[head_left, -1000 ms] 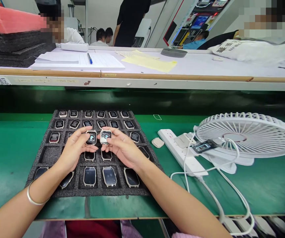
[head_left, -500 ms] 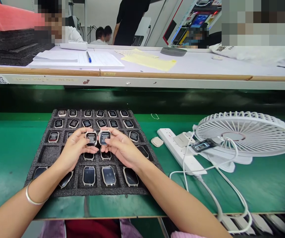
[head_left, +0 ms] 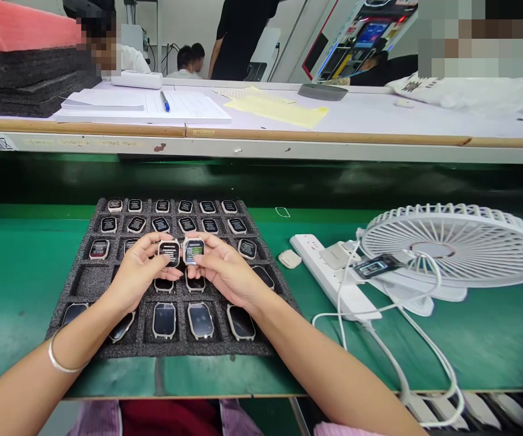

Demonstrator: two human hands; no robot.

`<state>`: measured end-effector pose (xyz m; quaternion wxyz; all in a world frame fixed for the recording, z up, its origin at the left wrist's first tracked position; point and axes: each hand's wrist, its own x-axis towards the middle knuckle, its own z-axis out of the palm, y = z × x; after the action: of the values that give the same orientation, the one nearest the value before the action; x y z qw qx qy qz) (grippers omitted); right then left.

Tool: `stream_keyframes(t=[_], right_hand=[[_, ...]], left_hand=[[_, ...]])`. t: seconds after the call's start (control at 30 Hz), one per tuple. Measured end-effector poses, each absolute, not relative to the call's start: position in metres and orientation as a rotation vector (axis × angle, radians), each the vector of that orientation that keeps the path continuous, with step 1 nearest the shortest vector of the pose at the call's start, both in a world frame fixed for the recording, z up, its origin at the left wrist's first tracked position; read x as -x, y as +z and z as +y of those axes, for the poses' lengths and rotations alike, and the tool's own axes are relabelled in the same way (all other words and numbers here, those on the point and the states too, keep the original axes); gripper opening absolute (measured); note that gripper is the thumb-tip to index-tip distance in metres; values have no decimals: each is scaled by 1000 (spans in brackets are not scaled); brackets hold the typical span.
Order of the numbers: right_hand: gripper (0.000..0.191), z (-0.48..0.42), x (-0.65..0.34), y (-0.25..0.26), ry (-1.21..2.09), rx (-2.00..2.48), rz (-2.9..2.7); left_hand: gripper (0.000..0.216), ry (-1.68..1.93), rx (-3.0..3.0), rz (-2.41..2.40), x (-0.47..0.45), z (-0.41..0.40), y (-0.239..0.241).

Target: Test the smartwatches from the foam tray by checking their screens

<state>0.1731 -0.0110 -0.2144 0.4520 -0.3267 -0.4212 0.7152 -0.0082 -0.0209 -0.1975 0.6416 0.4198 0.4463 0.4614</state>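
I look on from far away through the head camera. The left bare hand [head_left: 138,270] pinches a small square watch with a pale frame [head_left: 169,249] between its thumb and fingers. The right bare hand [head_left: 225,267] pinches a second small square watch with a pale frame [head_left: 194,247] in the same way. The two watches are just beside each other, held up over the middle of a dark grey foam tray with rows of holes [head_left: 179,349].

I see the screens change. One second ago, both had bright little pictures on them. Half a second ago, both had white words on dark. Now the left one still has white words on black, but the left thumb has slid in from the side and lies over the low part of the screen. The right one has turned partly green, with words too small for me to read. The right thumb is at its bottom edge, as before.

The other watches lie in their holes, the same as before. To the right, the round white plastic fan [head_left: 434,250] and the long white power strip [head_left: 354,300] have not moved on the green table top [head_left: 11,290].
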Motion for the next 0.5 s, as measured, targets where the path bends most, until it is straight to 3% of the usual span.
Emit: stream_keyframes(t=[0.5], right_hand=[[46,-11,-171,-212,1742,816,-1056]], left_hand=[[43,1038,-954,986,9,-23,-195]])
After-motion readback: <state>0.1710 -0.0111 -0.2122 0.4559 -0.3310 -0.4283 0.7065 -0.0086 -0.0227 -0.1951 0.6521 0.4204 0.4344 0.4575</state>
